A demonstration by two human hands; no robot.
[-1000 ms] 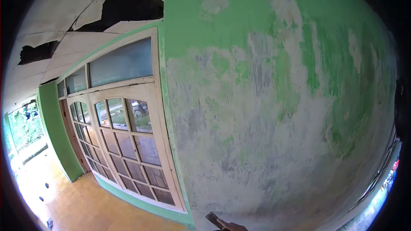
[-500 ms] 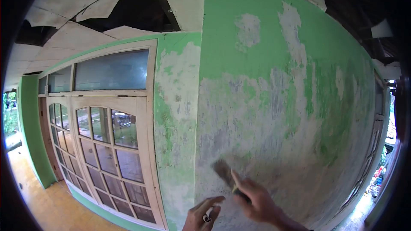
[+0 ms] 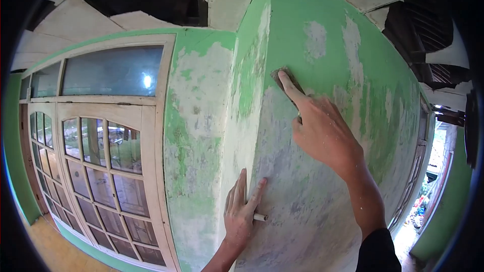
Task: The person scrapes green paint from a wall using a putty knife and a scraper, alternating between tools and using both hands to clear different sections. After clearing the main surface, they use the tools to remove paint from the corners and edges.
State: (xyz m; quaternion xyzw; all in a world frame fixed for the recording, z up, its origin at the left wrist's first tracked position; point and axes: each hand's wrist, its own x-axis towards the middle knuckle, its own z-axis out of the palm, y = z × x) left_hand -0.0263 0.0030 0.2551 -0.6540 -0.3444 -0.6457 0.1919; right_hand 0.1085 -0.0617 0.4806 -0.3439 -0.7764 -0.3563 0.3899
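Note:
My right hand (image 3: 330,133) is wrapped round a scraper (image 3: 294,82), its index finger stretched along the tool towards the blade. The blade lies against the green painted wall (image 3: 297,0) close to its vertical corner edge; the handle is mostly hidden in my palm. Lower down, my left hand (image 3: 239,219) rests against that corner with fingers extended upward. A short white stick that looks like a cigarette (image 3: 260,217) pokes out beside its thumb. Bare grey and whitish patches show on the wall where paint is gone.
On the left stands a white-framed door (image 3: 111,171) with several glass panes, under a transom window (image 3: 111,73). Above, the ceiling panels (image 3: 83,17) are broken, with dark gaps. A yellowish tiled floor (image 3: 60,244) shows at lower left. Another window frame (image 3: 411,186) is along the right.
My right hand has moved up the wall with the scraper, from low down to near the upper corner edge. My left hand has risen and its fingers have straightened onto the wall. The view has shifted.

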